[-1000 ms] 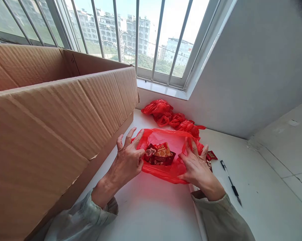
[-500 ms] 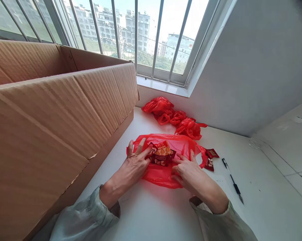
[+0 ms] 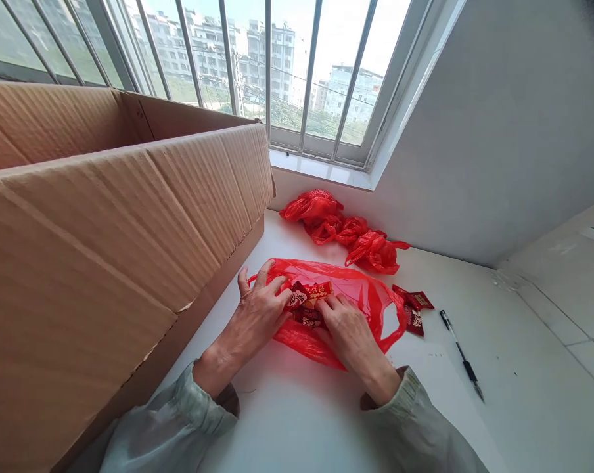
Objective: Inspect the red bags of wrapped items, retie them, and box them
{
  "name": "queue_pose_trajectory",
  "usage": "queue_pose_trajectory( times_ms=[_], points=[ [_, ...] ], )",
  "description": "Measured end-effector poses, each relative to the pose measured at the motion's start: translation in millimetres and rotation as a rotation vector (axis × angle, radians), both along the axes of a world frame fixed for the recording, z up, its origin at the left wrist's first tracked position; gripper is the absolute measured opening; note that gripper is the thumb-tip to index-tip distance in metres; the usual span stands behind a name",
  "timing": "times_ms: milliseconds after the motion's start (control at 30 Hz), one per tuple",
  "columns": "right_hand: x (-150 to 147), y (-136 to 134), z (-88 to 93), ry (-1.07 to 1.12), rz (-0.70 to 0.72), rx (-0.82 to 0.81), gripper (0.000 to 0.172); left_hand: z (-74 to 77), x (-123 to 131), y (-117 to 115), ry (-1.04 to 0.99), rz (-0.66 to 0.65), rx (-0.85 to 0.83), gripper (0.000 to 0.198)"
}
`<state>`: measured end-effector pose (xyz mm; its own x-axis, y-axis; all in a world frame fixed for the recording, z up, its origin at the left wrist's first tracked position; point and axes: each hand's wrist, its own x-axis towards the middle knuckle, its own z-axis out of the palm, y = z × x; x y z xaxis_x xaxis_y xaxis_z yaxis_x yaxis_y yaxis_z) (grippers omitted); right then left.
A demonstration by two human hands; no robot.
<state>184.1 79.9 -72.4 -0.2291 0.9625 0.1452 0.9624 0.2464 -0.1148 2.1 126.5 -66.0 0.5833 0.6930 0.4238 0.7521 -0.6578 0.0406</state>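
Note:
A red plastic bag (image 3: 359, 279) lies spread on the white table with several small snack packets (image 3: 307, 318) on it. My left hand (image 3: 260, 305) is at the bag's left end, outer fingers raised apart. Its index and middle fingertips close on the left end of a dark red snack packet (image 3: 297, 295); the thumb is hidden. From the right, my right hand (image 3: 349, 328) curls its fingers over the packets, gripping at a red-and-yellow packet (image 3: 319, 290); its thumb is mostly out of sight. The bag's right handle loop lies open beside this hand.
A large open cardboard box (image 3: 129, 230) fills the left side. Crumpled red bags (image 3: 341, 226) lie along the back wall. Right of the spread bag are loose red packets (image 3: 415, 309) and a black pen (image 3: 462, 355). A barred window (image 3: 297, 79) is behind.
My right hand has moved left, from the bag's right part onto the packets, and its fingers have closed in. My left hand has shifted slightly left. The packets are bunched closer together.

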Motion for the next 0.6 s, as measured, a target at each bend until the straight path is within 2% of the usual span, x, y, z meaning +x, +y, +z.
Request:
queue_pose_trajectory(
  times_ms=[100,300,367,467,533,600],
  points=[
    [3.5,-2.5,-2.2,0.050,0.061,-0.067,0.025,-5.6,1.9,-0.2,0.040,0.045,0.021,0.034],
    [27.6,-4.2,12.1,-0.039,0.069,-0.188,0.030,-7.7,9.2,-7.1,0.032,0.045,0.007,0.017],
    [28.7,-2.9,14.0,-0.073,0.043,-0.166,0.034,-8.7,10.5,-8.5,0.018,0.006,0.009,0.013],
    [25.1,-1.7,9.8,-0.094,0.040,-0.033,0.037,-11.4,9.9,-8.7,0.019,-0.037,0.010,0.025],
    [23.3,-2.2,5.5,-0.058,0.128,-0.012,0.030,-12.0,8.6,-8.3,0.023,-0.038,0.006,0.028],
    [23.2,-2.8,3.0,0.027,0.255,-0.071,0.016,-10.4,7.8,-8.6,0.039,-0.021,-0.003,0.029]
  ],
)
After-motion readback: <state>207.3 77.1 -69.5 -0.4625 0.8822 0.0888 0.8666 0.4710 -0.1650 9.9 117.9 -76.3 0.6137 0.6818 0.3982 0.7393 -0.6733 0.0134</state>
